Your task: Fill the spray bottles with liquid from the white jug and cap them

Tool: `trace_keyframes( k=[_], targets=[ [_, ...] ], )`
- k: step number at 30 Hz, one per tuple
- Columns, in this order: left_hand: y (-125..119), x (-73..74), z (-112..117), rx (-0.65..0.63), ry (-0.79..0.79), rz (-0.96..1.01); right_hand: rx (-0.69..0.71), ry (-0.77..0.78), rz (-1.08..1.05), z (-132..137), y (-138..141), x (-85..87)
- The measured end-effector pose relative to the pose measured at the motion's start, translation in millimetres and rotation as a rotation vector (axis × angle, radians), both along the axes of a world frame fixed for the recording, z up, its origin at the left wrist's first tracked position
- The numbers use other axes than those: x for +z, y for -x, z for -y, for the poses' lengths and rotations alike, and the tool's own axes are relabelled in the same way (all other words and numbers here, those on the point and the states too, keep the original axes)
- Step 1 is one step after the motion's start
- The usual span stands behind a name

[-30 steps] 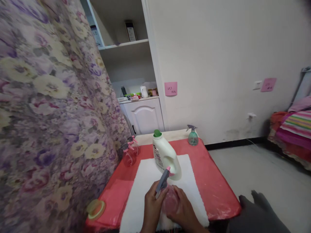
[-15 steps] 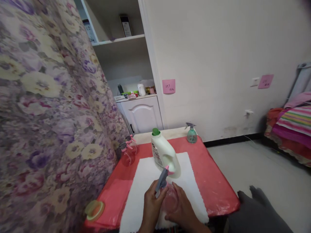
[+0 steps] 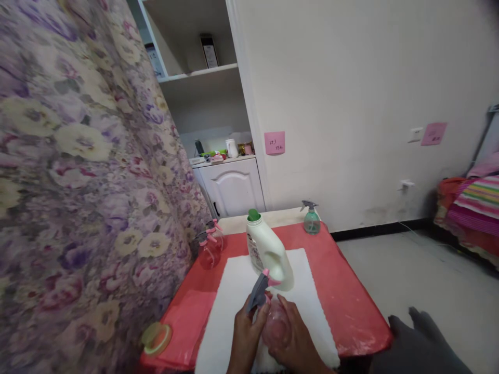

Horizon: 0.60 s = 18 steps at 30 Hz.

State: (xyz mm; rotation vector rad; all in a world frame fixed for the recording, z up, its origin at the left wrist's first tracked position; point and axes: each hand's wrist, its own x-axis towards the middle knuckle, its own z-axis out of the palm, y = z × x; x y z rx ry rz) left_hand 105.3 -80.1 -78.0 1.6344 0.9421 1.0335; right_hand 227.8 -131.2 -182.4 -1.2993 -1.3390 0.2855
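Low in the middle, a clear pink spray bottle (image 3: 277, 328) is between my two hands, tilted. My left hand (image 3: 246, 326) is closed around the base of its grey and pink trigger head (image 3: 259, 292), near the neck. The fingers of my right hand (image 3: 298, 335) wrap the round body from the right side. Whether the head is screwed tight on the neck I cannot tell. Just beyond stands a large pale green jug (image 3: 268, 252) with a green opening on top. Beneath the hands and jug lies a white cloth (image 3: 220, 311).
A red cover (image 3: 339, 296) lies over the table. Pink spray bottles (image 3: 209, 254) stand at its left, a green spray bottle (image 3: 312, 222) at the back right. A round yellowish lid (image 3: 156, 338) rests at the front left corner. A floral curtain (image 3: 97, 208) hangs close on the left.
The view has shifted slightly, so everything sits a little lower and farther right. My right fingers wrap farther round the bottle body, while the left hand keeps its grip.
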Motion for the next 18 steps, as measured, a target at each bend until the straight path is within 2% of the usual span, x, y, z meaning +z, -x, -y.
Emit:
trace_keyframes(
  k=[3, 5, 8, 13, 15, 18],
  targets=[
    [5.1, 11.2, 2.3, 0.032, 0.048, 0.015, 0.104, -0.053, -0.022, 8.9, 1.1, 20.1],
    [8.6, 17.7, 3.5, 0.041, 0.071, 0.031, 0.137, -0.094, -0.043, 13.4, 1.7, 26.2],
    [13.7, 19.8, 2.9, 0.050, 0.094, 0.052, 0.125, -0.109, -0.046, 17.3, 1.3, 22.0],
    [16.6, 10.0, -0.5, 0.030, 0.162, 0.156, 0.053, -0.078, -0.102, 20.5, -4.5, 3.9],
    [15.1, 9.4, -0.7, 0.003, 0.193, 0.226, 0.087, -0.064, -0.146, 21.8, -7.0, 4.0],
    [12.6, 15.0, 0.0, -0.047, 0.223, 0.258, 0.167, -0.024, -0.236, 24.3, -9.3, 13.4]
  ],
)
